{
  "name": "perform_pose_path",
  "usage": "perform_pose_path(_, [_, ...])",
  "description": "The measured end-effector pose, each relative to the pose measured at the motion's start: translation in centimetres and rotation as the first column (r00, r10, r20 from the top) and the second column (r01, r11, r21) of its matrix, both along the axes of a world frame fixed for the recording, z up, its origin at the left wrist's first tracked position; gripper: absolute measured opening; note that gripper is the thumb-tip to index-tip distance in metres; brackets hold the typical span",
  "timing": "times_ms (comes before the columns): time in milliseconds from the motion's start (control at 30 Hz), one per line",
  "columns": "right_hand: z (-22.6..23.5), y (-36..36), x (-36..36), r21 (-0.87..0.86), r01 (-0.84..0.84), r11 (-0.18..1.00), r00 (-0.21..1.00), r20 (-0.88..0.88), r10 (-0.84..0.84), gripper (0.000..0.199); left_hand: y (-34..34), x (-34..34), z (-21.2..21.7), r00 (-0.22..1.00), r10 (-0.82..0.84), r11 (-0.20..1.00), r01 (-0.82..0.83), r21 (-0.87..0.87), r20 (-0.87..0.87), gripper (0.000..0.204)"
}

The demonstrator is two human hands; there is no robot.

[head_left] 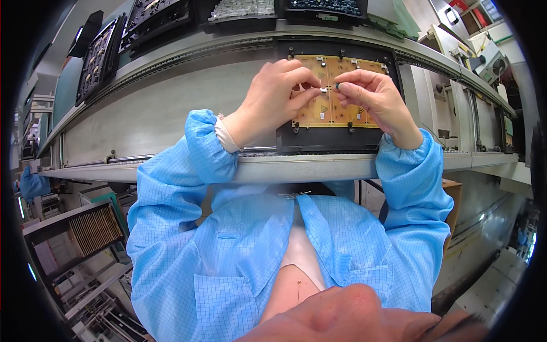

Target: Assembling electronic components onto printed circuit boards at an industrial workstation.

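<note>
On a grey conveyor line (pixel 171 114), a yellow circuit board (pixel 336 108); left hand (pixel 273 94) pinches a small white part (pixel 323 89), right hand (pixel 370 94) apparently a dark one (pixel 337 86).

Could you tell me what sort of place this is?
Probably an electronics assembly line: a tan circuit board sits in a black fixture on a conveyor rail, with component trays above.

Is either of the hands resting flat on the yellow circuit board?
No: both the left hand and right hand pinch small parts above the yellow circuit board.

Yellow circuit board (pixel 333 108) flat in black carrier, small white part (pixel 323 89) pinched just above it, tiny green part (pixel 337 86) beside.
</note>
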State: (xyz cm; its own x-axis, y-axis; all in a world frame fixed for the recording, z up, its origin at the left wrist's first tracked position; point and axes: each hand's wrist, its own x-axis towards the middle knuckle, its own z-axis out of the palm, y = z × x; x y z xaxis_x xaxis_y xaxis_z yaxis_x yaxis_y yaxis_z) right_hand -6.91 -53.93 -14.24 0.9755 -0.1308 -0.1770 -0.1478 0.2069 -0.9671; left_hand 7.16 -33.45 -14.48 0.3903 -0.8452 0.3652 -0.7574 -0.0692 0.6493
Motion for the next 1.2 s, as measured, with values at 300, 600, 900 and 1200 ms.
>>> perform_pose_path(300, [0.7,4.3,1.1,-0.262,0.04,0.964,0.999,0.045,-0.029,0.024,1.0,0.0,-0.9,0.988,-0.027,0.995,0.041,-0.091,0.152,0.01])
perform_pose_path(600, [2.1,6.9,1.2,-0.791,0.251,0.558,0.958,0.287,-0.023,0.015,1.9,0.7,-0.4,0.852,-0.057,0.998,0.065,-0.002,-0.521,0.017])
perform_pose_path(900, [2.4,6.8,0.7,-0.867,0.272,0.418,0.935,0.342,0.1,0.017,2.1,1.6,-0.5,0.589,-0.147,0.968,0.249,0.005,-0.795,0.026])
perform_pose_path(1200, [2.5,6.2,-0.4,-0.454,0.142,0.88,0.99,0.087,-0.115,0.012,2.1,1.2,-0.8,0.678,-0.146,0.982,0.19,-0.021,-0.721,0.021])
